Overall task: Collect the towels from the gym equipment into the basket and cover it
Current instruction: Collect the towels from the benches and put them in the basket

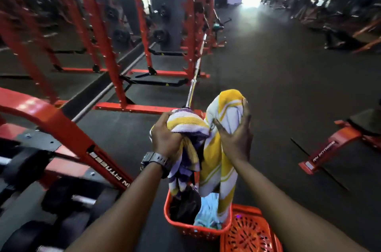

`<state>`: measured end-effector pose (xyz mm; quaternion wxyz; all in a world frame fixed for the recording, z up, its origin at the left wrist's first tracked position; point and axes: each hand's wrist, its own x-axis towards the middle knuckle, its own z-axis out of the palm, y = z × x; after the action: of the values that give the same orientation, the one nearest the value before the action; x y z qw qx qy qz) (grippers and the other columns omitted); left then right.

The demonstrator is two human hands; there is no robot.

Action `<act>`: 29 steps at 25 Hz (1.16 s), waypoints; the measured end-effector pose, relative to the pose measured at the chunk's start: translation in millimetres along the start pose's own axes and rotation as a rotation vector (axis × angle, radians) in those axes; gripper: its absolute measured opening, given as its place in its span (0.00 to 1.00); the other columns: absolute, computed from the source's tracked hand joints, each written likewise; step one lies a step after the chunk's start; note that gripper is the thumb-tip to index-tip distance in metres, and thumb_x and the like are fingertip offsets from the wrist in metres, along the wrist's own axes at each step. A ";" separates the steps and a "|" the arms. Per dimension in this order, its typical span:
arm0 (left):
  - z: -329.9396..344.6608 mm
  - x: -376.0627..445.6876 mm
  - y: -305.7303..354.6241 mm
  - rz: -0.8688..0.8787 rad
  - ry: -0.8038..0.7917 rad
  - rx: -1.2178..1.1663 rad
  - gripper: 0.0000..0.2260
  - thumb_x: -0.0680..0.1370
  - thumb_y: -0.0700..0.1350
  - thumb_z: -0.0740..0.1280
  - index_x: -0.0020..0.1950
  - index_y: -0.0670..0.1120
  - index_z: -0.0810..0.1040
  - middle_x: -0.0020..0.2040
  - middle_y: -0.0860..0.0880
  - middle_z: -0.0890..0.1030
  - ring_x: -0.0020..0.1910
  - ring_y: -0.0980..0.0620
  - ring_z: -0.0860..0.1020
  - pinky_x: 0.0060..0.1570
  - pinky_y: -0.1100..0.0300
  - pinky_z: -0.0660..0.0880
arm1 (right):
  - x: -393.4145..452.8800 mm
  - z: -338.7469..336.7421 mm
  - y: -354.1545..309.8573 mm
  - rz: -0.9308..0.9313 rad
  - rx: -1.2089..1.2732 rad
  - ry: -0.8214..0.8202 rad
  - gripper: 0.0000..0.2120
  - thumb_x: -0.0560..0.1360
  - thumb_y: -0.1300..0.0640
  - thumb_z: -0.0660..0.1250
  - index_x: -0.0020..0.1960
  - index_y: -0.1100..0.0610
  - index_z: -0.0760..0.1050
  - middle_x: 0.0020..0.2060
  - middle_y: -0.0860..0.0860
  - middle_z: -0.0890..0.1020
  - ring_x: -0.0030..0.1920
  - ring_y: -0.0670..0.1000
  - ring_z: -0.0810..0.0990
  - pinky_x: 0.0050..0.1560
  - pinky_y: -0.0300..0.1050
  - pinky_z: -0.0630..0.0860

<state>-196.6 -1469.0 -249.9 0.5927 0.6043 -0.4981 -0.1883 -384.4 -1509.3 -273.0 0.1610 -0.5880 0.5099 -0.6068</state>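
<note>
A yellow, white and purple striped towel (214, 155) hangs from both my hands above an orange plastic basket (185, 228) on the floor. My left hand (166, 137), with a dark watch on the wrist, grips one bunched end. My right hand (237, 138) grips the other end, which stands up above my fingers. The towel's lower folds dangle into the basket, where a black cloth (186, 204) and a light blue towel (208, 212) lie. The basket's orange perforated lid (250, 231) lies flat on the floor just right of it.
Red power racks (115, 45) line the left side, with a barbell (194, 78) jutting toward me. A dumbbell rack (61, 190) stands at lower left. A red bench frame (334, 146) sits to the right. Dark rubber floor (268, 78) runs down the middle aisle.
</note>
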 end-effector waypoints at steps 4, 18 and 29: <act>34.9 36.6 -105.1 -0.083 -0.153 -0.079 0.23 0.65 0.30 0.69 0.54 0.50 0.80 0.46 0.56 0.84 0.43 0.59 0.80 0.46 0.66 0.75 | -14.6 67.4 72.5 0.155 -0.074 0.017 0.45 0.70 0.46 0.76 0.78 0.42 0.54 0.73 0.39 0.65 0.71 0.36 0.63 0.71 0.33 0.61; 178.6 -78.4 -501.7 -0.218 -0.777 0.468 0.34 0.64 0.62 0.67 0.70 0.56 0.73 0.73 0.40 0.67 0.75 0.42 0.60 0.74 0.48 0.56 | -238.0 163.5 425.3 0.600 -0.410 -0.148 0.45 0.70 0.45 0.76 0.80 0.47 0.54 0.75 0.58 0.64 0.75 0.58 0.65 0.72 0.47 0.63; 216.9 -128.9 -651.2 -0.133 -1.037 1.035 0.54 0.63 0.76 0.67 0.80 0.57 0.45 0.82 0.42 0.50 0.79 0.36 0.52 0.71 0.30 0.53 | -302.8 206.8 542.4 0.515 -0.910 -0.613 0.46 0.75 0.37 0.67 0.82 0.44 0.42 0.75 0.64 0.59 0.72 0.65 0.64 0.66 0.57 0.70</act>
<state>-183.2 -1606.7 -934.4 -0.0927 0.6688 -0.7021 -0.2263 -344.4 -1589.5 -921.6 0.1747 -0.6037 0.7745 -0.0722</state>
